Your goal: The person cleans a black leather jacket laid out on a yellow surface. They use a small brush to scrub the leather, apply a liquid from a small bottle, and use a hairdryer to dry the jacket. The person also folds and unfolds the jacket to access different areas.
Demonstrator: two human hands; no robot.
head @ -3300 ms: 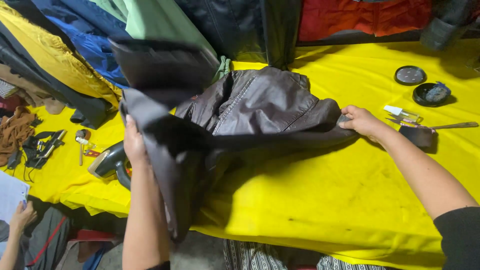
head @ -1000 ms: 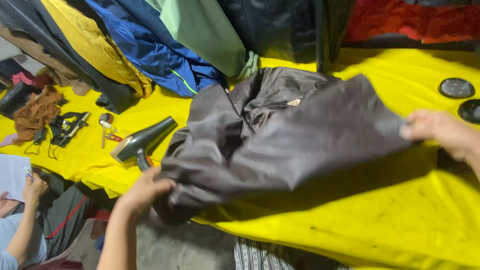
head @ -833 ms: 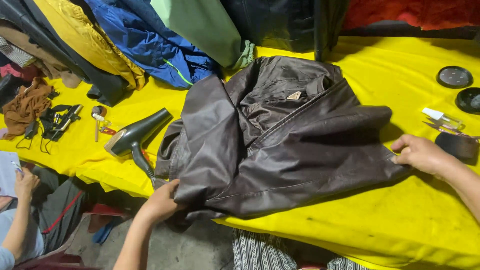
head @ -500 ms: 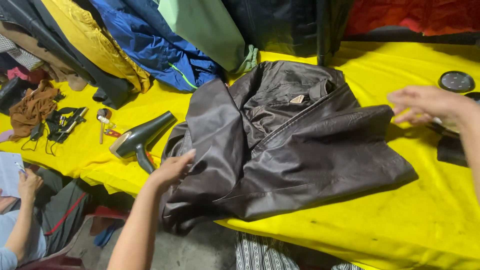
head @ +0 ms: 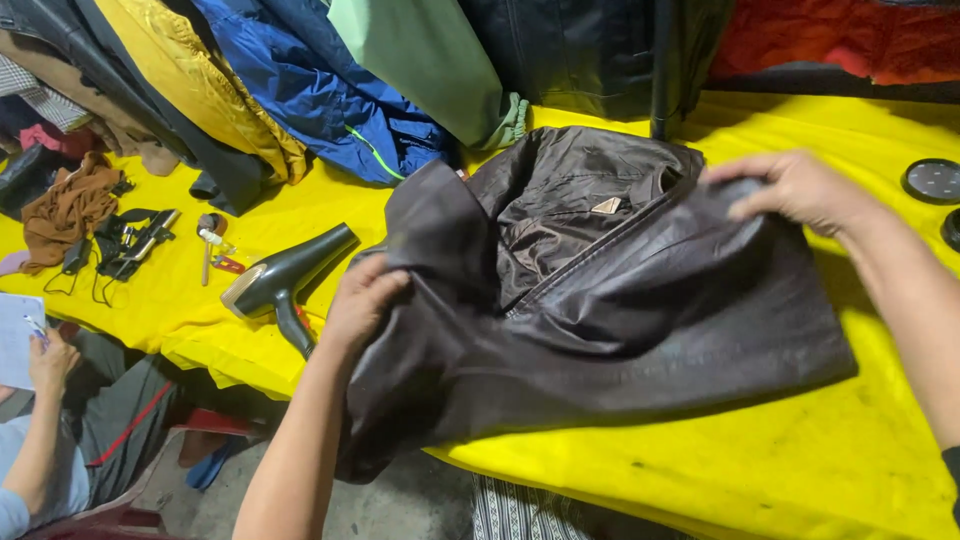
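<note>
Nearest the camera, a strip of grey concrete floor (head: 400,500) and a piece of striped cloth (head: 530,515) show below the front edge of the surface (head: 780,470), which is draped in a bright yellow cloth marked with a few dark smudges; at the lower left another person's hand (head: 48,355) holds a sheet of paper (head: 15,338); the dark brown leather jacket (head: 600,310) lies spread across the middle of the surface, its lower left corner hanging over the front edge; the left hand (head: 362,300) has its fingers curled shut on the jacket's left side, bunching the leather there; the right hand (head: 795,190) pinches a fold at the jacket's upper right, fingers closed on it and lifting it a little off the surface; just left of the jacket a dark hair dryer (head: 285,280) lies on its side, nozzle pointing toward the far right; farther left lie small hand tools (head: 210,245), a tangle of black straps (head: 125,240) and a crumpled brown cloth (head: 70,205); at the right edge sits a round black lid (head: 932,180); along the far side hang and pile other garments, yellow (head: 200,85), blue (head: 320,95), green (head: 430,65), black (head: 580,55) and red (head: 860,40).
</note>
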